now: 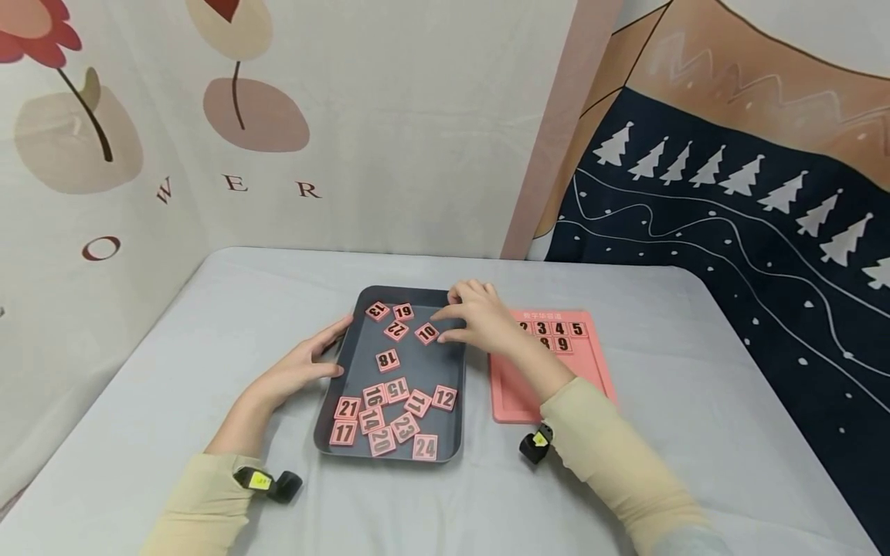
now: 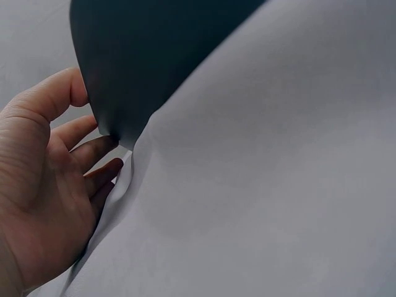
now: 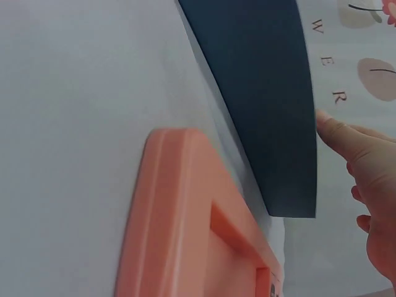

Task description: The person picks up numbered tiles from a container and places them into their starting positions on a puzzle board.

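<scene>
A dark grey tray [image 1: 431,363] holds several pink number tiles lying flat and loose. My left hand [image 1: 299,371] rests along its left side, thumb and fingers at the wall; in the left wrist view, the hand [image 2: 52,179] has its thumb against the tray wall [image 2: 142,55] and its fingers low by the bottom edge. Over the upper right rim, my right hand [image 1: 483,316] reaches in with thumb and index finger apart beside the 10 tile [image 1: 427,333]. The 19 tile [image 1: 403,311] and 22 tile [image 1: 396,330] lie just left of it.
To the right lies a pink board [image 1: 587,363] with a raised rim, number tiles set along its top rows; my right forearm hides part of it. A white cloth [image 1: 389,510] covers the table. Printed curtains [image 1: 417,139] hang behind and at the right.
</scene>
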{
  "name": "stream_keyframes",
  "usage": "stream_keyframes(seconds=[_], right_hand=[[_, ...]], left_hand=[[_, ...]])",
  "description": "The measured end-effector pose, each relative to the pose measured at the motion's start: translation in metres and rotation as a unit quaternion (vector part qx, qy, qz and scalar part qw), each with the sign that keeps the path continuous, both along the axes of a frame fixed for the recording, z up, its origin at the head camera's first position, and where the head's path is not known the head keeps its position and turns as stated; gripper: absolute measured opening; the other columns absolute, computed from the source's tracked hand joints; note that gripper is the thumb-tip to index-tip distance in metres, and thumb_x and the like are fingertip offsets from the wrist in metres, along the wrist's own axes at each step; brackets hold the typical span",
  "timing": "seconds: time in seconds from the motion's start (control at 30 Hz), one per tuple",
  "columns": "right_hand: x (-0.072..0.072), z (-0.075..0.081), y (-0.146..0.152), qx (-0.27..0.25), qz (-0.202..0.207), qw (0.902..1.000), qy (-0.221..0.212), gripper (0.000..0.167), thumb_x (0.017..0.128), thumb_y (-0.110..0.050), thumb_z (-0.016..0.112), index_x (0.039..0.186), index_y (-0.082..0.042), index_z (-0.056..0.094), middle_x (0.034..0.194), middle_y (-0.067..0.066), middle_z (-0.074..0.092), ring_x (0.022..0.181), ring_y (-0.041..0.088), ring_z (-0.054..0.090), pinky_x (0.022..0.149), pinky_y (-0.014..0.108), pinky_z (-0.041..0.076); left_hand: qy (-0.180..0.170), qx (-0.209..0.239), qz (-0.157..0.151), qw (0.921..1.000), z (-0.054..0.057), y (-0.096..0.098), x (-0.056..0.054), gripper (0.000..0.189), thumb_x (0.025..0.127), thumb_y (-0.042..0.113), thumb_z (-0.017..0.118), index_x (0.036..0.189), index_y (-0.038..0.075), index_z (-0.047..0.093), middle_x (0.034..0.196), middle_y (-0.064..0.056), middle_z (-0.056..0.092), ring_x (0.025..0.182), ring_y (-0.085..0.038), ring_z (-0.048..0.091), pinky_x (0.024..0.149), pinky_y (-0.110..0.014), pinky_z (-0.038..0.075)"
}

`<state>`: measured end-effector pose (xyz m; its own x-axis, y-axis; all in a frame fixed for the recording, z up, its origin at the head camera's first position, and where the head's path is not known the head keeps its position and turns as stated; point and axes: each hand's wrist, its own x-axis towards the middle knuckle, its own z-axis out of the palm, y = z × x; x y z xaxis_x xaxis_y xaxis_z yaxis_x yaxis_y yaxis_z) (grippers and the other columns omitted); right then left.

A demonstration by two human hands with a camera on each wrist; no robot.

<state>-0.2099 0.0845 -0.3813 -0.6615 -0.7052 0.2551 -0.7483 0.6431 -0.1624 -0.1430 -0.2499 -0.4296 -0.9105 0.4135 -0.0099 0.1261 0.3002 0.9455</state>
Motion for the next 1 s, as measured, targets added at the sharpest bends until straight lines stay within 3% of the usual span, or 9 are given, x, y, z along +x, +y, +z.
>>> stream_keyframes(seconds=[0.43,1.0], right_hand=[[-0.013,-0.004,-0.021,0.062,-0.031,0.9966,-0.043,0.039,0.076,-0.047,0.075,0.112,-0.034,0.072,0.104,-0.003,0.045,0.089,0.017,0.032,0.077,0.035,0.023],[-0.021,-0.011,-0.032,0.119,-0.068,0.9885,-0.063,0.043,0.074,-0.053,0.073,0.114,-0.037,0.071,0.111,-0.002,0.049,0.093,0.017,0.035,0.078,0.035,0.026]], left_hand=[[0.008,0.002,-0.002,1.0,-0.003,-0.001,0.0,0.084,0.082,0.005,0.066,0.153,0.009,0.021,0.157,-0.015,0.016,0.143,-0.037,0.007,0.109,-0.061,0.006],[0.008,0.001,0.002,1.0,-0.003,0.0,0.0,0.084,0.082,0.005,0.066,0.153,0.009,0.021,0.157,-0.015,0.017,0.143,-0.036,0.008,0.11,-0.059,0.007]])
